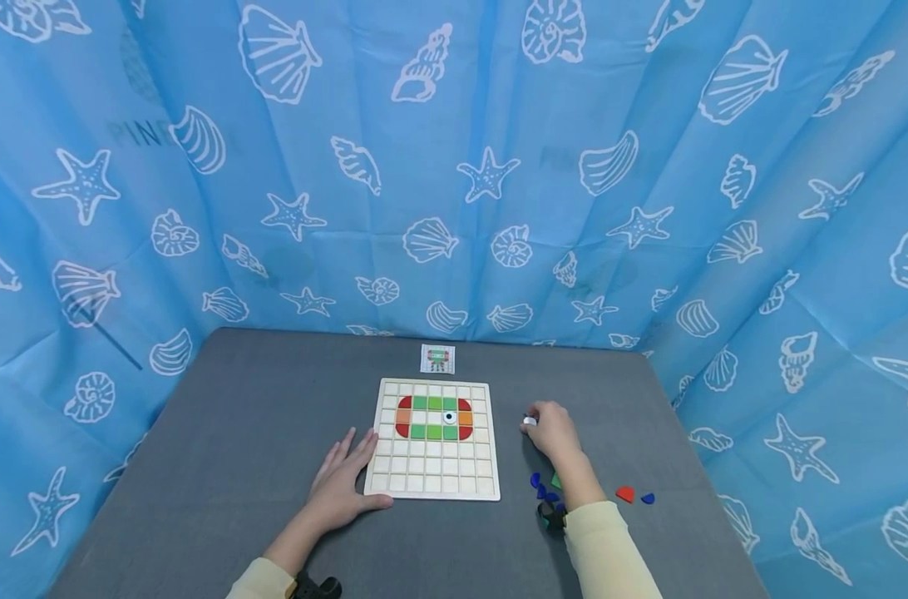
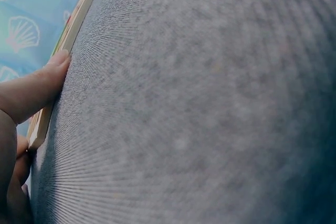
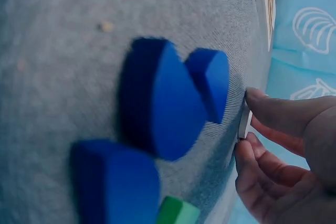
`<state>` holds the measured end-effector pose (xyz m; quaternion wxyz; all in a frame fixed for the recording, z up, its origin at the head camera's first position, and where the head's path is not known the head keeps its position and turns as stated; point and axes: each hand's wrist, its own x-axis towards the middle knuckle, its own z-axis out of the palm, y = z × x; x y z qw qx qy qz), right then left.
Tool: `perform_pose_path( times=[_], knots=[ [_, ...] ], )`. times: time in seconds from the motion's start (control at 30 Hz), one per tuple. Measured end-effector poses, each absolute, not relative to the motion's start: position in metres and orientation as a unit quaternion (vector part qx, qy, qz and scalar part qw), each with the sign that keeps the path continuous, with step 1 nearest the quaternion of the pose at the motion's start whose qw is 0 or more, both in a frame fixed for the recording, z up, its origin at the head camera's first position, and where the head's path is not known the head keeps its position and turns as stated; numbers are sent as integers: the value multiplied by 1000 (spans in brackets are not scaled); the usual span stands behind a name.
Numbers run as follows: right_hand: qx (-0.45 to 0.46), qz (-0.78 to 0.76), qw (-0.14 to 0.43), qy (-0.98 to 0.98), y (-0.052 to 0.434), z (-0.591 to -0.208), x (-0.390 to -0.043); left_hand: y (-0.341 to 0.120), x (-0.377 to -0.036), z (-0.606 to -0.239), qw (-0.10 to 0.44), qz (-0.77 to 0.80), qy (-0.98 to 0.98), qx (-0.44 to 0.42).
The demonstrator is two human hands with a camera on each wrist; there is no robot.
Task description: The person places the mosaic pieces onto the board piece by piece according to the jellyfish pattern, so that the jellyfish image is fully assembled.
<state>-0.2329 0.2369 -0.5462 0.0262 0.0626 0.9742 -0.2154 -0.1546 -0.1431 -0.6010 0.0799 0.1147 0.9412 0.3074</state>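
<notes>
Blue seashell-print curtains wall in a grey table, where a wooden grid board lies centred. The left hand rests spread against the board's left edge. Just right of the board, the right hand pinches a small white piece on the table.

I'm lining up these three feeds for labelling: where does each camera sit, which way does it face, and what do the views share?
Head: worn on the head, facing forward and down at the wooden grid board on the grey table; both forearms, left hand and right hand show.
Left wrist: low over the table, looking along the board's edge; a left fingertip touches it.
Right wrist: close to the table, facing blue pieces; right fingers pinch a small white piece.
Shared: board edge, blue pieces, white piece appear also in the head view.
</notes>
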Motion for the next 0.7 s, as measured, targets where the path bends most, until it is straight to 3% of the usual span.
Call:
perform_pose_path(
  times=[0.7],
  knots=[
    [50,-283,22,958,258,-547,-227,-143,-154,-602,59,312,940,121]
  ],
)
